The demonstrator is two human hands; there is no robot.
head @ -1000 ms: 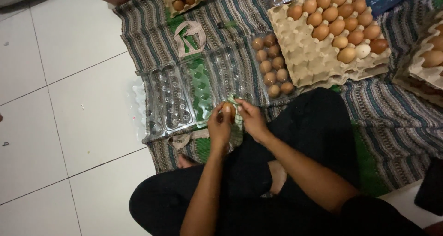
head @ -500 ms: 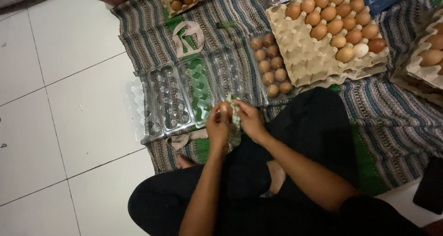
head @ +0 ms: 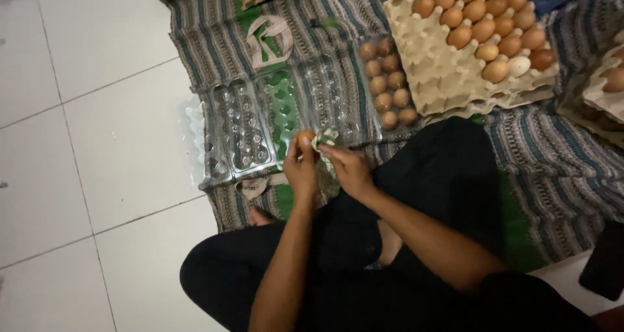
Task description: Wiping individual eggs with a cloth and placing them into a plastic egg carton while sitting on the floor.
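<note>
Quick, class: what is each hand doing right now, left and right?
Left hand: closed, its grip on a brown egg at the fingertips.
Right hand: closed, pinching a small cloth against the egg.

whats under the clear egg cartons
A striped cloth with green patches lies under the clear cartons and shows through the plastic. Brown eggs fill the right carton, hiding the cloth there. What lies below the cloth cannot be seen.

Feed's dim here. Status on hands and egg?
Left hand holds brown egg. Right hand rubs it with a cloth. Clear tray just beyond, nothing blocking.
</note>
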